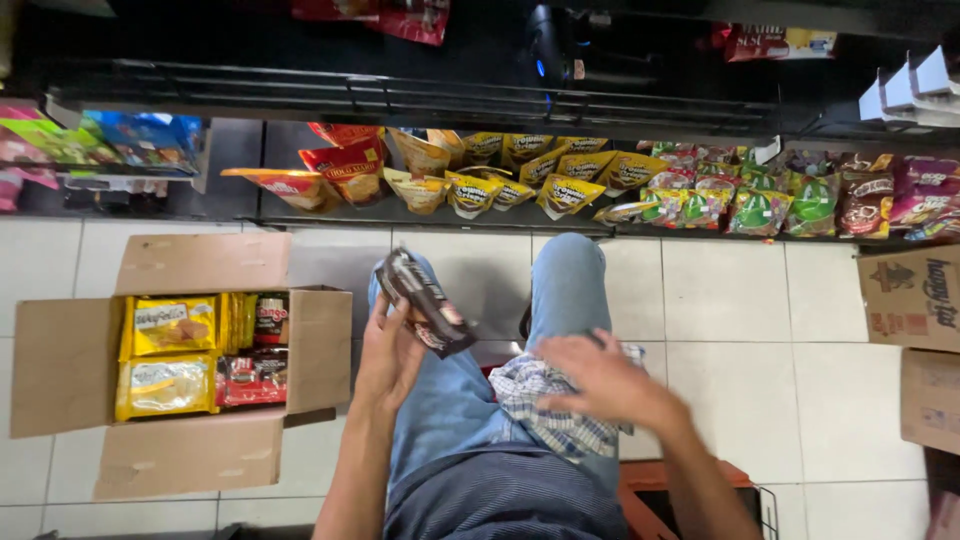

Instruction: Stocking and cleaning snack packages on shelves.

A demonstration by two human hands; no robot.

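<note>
Snack packet: a dark brown packet (425, 303) with white and red print, up in the left hand (388, 355), tilted, over the left knee and just right of the cardboard box (60, 365).
Left fingers: curled round the packet's lower edge, clamped on it, thumb on the near side; the top half sticks out free above them.
Right hand: right hand (605, 380) lies flat on a checked cloth (545, 410) on the lap, fingers spread and loosely apart, gripping nothing that I can see.
Box: flaps open, well left of the packet; yellow packs (165, 355) stacked on its left side, red and dark packs (255, 375) on its right.
Shelf: low shelf (420, 215) beyond the box, past the knees; red bags, then yellow pouches (520, 170), then green and red bags (760, 200) further right.
Far right: two more brown cartons (915, 300) on the white tiled floor.
</note>
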